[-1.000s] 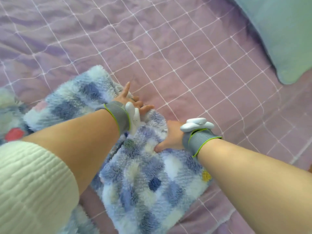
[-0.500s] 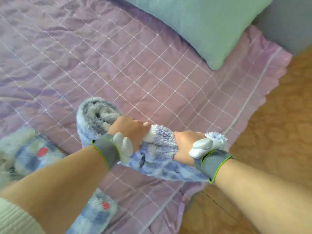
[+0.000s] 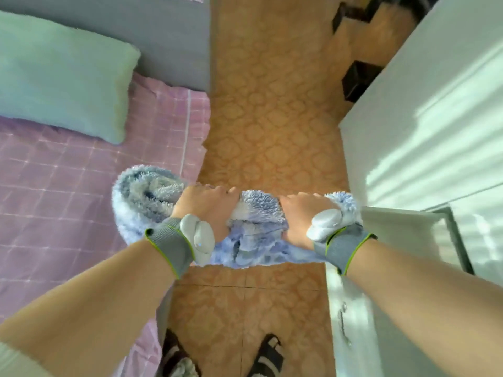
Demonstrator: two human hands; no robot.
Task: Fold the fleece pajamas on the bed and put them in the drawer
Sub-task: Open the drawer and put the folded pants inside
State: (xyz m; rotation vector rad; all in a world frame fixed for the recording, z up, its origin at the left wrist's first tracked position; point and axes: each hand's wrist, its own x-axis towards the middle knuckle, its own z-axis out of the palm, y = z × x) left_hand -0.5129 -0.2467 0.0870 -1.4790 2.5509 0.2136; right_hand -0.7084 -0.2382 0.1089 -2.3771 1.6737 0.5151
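A folded bundle of blue-and-white fleece pajamas (image 3: 253,240) hangs in the air between the bed and a white cabinet. My left hand (image 3: 206,206) is shut on its left part, where a rolled end (image 3: 144,197) sticks out over the bed's edge. My right hand (image 3: 302,216) grips its right part. Both wrists wear grey bands with white trackers. To the right, a white drawer (image 3: 408,221) stands pulled out from the cabinet; its inside is mostly hidden by my right arm.
The bed with a lilac checked sheet (image 3: 68,200) and a pale green pillow (image 3: 62,77) lies at left. Patterned orange floor (image 3: 272,118) runs between bed and white cabinet (image 3: 435,118). My feet in dark sandals (image 3: 268,355) show at the bottom.
The fleece bundle was pressed on the bed, then gripped and lifted by both hands. It has moved right, off the bed, over the floor toward the white cabinet.
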